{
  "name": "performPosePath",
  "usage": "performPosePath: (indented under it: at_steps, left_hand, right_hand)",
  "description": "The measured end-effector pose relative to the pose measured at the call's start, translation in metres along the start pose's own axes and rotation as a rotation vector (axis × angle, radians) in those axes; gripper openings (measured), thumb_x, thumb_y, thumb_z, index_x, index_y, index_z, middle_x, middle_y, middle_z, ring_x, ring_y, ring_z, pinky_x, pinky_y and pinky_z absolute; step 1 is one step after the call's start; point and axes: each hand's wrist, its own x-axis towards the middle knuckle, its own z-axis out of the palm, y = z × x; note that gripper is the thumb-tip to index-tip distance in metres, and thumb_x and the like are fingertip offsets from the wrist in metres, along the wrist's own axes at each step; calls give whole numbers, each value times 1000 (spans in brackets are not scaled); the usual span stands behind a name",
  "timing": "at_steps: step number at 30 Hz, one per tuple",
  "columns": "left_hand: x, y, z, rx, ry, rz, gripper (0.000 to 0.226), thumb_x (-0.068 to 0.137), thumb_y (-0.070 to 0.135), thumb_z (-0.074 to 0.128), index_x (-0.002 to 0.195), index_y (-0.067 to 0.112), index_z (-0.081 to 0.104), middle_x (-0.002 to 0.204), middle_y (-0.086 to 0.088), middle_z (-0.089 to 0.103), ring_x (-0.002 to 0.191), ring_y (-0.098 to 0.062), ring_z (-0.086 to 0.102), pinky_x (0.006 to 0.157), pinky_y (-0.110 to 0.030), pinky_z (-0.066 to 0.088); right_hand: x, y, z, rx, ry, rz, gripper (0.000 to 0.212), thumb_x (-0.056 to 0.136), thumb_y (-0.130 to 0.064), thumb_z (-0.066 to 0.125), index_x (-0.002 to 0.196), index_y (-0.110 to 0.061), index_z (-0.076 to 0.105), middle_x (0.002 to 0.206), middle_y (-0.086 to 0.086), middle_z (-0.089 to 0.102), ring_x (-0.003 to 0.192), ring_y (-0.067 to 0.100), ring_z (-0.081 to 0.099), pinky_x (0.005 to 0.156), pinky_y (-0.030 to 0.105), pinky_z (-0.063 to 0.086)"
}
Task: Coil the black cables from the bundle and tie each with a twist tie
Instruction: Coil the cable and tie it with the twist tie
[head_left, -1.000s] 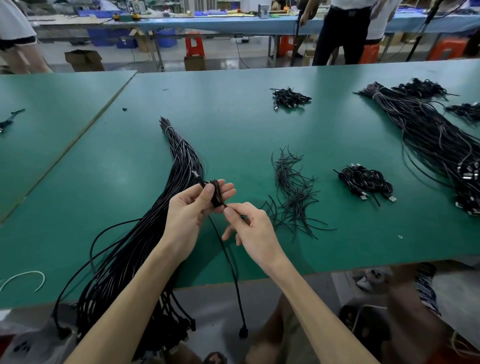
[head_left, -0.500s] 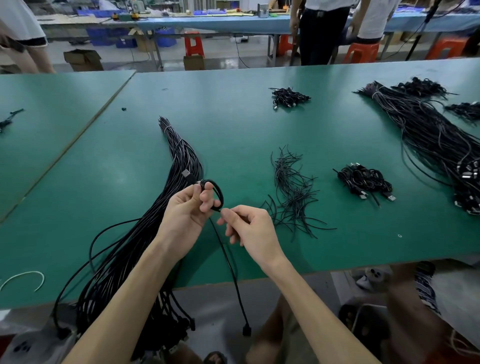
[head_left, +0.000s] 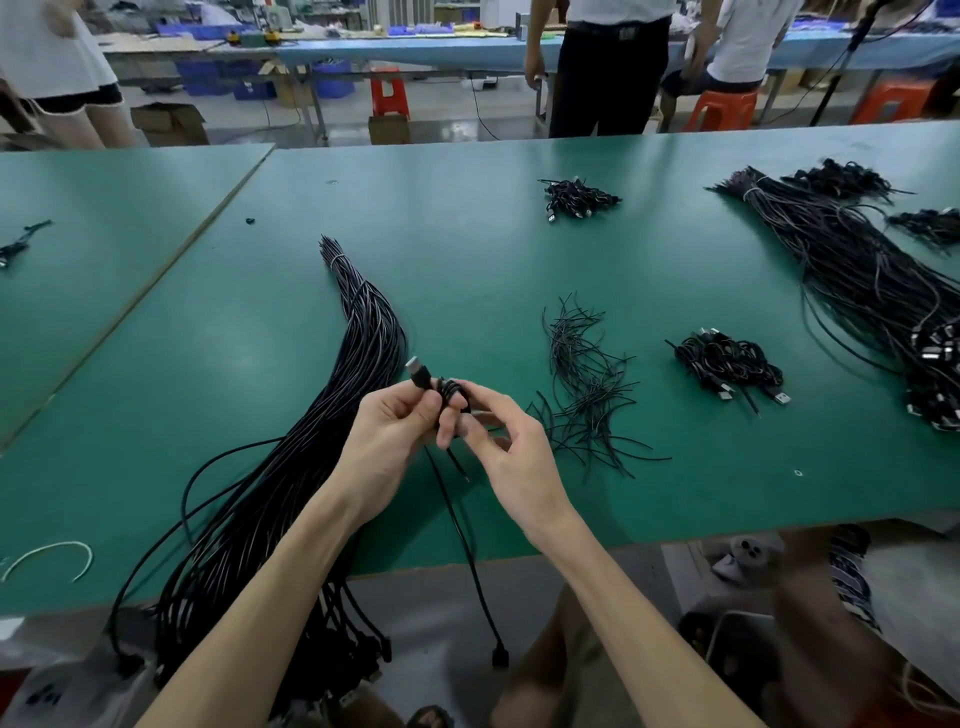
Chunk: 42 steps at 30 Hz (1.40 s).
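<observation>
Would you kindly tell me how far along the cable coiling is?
Done: a pile of black cable coils beside the loose black twist ties. In hand: left hand and right hand pinch a half-wound black coil, tail dangling. Remaining: the thick bundle of straight black cables.

Holding a small coil of thin black cable (head_left: 451, 396) over the green table (head_left: 467, 260).
Showing a silver-tipped USB plug (head_left: 417, 371) poking up-left and a loose tail (head_left: 460, 535) dangling past the table edge; sitting between a long bundle of black cables (head_left: 311, 441) leftward and scattered short black twist ties (head_left: 587, 384) rightward.
</observation>
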Motion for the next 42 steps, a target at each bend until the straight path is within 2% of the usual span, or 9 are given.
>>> performPosePath:
  at_steps: [3,9,17,23,26,30,32,36,42]
  left_hand:
    - [0,3,-1,-58,-54,-35,23,99,23,60,100,9,78,73,-6,63,74,-16,66,84,-30,58]
    - [-1,1,2,-38,-60,-66,25,102,16,53,100,7,77,71,-6,60,71,-15,62,85,-30,58]
    - [-2,-1,3,0,-81,-65,24,102,15,55,106,2,75,79,-15,67,78,-26,68,87,-41,60]
    - [-3,-2,1,22,-92,-74,26,98,23,63,109,1,75,89,-19,72,84,-29,70,90,-35,56]
    - [-3,-2,1,95,-90,-38,25,93,27,68,103,7,79,92,-12,74,91,-24,70,92,-29,53]
    - [-3,0,-1,150,-83,-44,18,93,27,70,96,13,82,93,0,75,83,-7,66,74,-17,51]
    - [-3,0,1,129,-82,-88,29,90,37,76,98,10,82,93,-4,76,80,-10,67,68,-19,52]
    - [0,0,0,91,-96,-133,46,82,48,83,101,6,81,97,-14,76,82,-22,69,64,-26,53]
    - [0,5,3,58,-124,-153,34,81,36,86,99,7,81,95,-8,76,85,-18,71,70,-29,59]
  right_hand:
    - [1,0,-2,161,17,24,26,105,-9,58,124,-19,72,106,4,77,97,12,72,82,30,58]
    - [3,4,-1,291,-18,38,33,106,4,48,128,-7,70,88,8,76,84,21,73,94,44,60]
    - [3,4,-4,382,57,27,24,98,9,59,112,-1,76,72,9,69,66,19,63,79,29,58]
    - [2,6,-3,392,132,56,26,94,13,62,107,-3,79,73,8,68,65,16,60,75,23,56]
    - [1,7,-4,320,177,35,30,94,6,67,102,-18,83,83,7,74,72,16,65,73,24,56]
    - [1,10,-5,224,201,19,31,93,0,72,102,-27,83,94,9,73,87,16,68,76,28,57]
    - [1,9,-5,235,197,13,27,92,0,73,104,-21,83,95,9,74,91,15,70,85,32,59]
    - [0,8,-5,204,179,-12,23,92,2,73,108,-12,81,98,12,73,87,12,70,80,26,57]
    - [0,7,-5,135,185,-17,23,94,-4,72,105,-22,81,99,9,72,92,14,69,88,34,60]
